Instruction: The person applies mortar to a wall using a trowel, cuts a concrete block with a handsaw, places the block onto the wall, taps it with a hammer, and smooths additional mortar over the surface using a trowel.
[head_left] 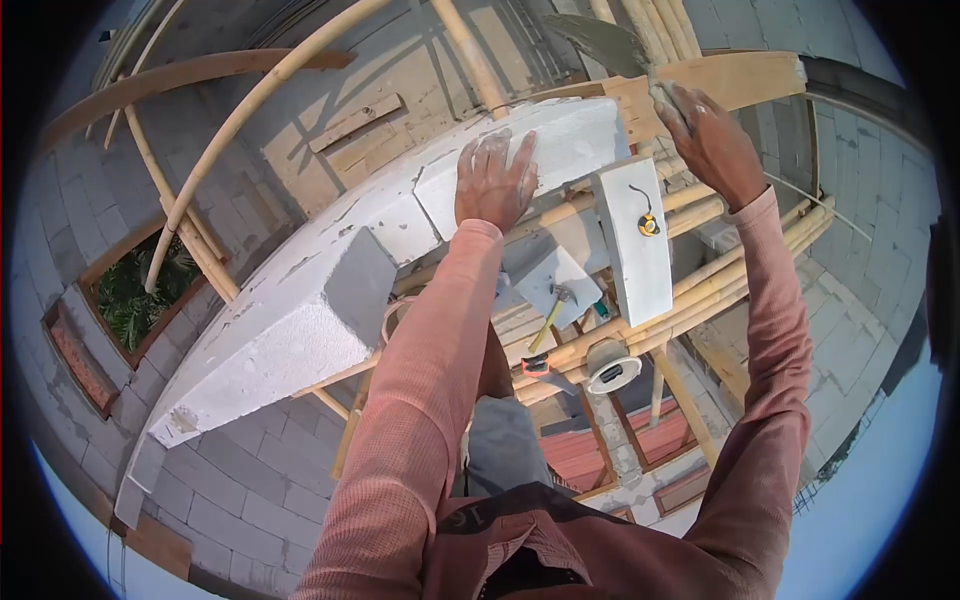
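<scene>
My left hand (495,182) lies with its fingers apart on top of a white lightweight block (570,140) in the wall's top course. At the upper right, my right hand (712,142) is closed around the handle of a trowel (603,45). The trowel's broad blade points left and looks coated in grey mortar. More white blocks (300,290) run down to the left along the wall, with a narrow joint beside the block under my left hand. A loose white block (636,275) lies below my right hand, with a small yellow-and-black tape measure (649,225) on it.
Bamboo poles (700,285) form scaffolding below and right. A tool with a yellow handle (545,328), an orange-and-black item (535,366) and a round pale container (613,374) sit among them. A wooden board (735,85) spans the upper right. A curved-looking bamboo pole (240,110) crosses the left.
</scene>
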